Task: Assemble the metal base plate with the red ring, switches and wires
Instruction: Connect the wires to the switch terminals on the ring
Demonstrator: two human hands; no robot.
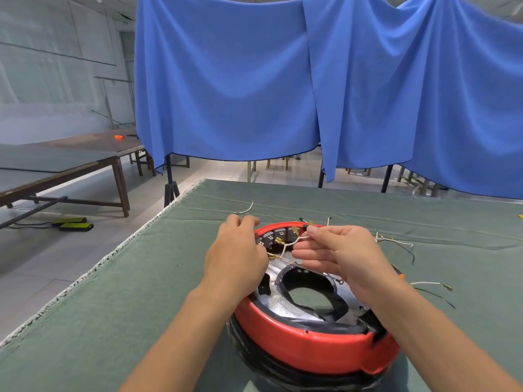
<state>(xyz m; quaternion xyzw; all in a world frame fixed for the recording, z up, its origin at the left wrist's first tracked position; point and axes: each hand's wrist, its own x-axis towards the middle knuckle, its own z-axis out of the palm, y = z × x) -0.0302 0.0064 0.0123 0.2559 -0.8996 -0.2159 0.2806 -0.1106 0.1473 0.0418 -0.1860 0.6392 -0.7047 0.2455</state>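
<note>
A blue curtain point(254, 80) hangs across the back of the room, behind a counter point(141, 292) covered in green cloth, with wooden tables point(56, 165) off to the left and two flat black-and-yellow pedals point(75, 224) on the floor beneath them. On the near part of the counter sits the red ring point(305, 352), and inside it lies the shiny metal base plate point(285, 302) with a large cut-out in its middle. Along the ring's far inner wall stand dark switches point(273, 236) with brass terminals. The left hand point(236, 256) reaches over the ring's left side with its fingers curled down near the switches; whether it grips anything cannot be told. The right hand point(348, 256) hovers over the plate, thumb and forefinger pinching a white wire point(294, 241) that runs down toward the plate, the other fingers loosely bent. Loose wires point(396, 243) lie on the cloth to the right of the ring, another short wire point(246, 209) lies beyond it to the left
</note>
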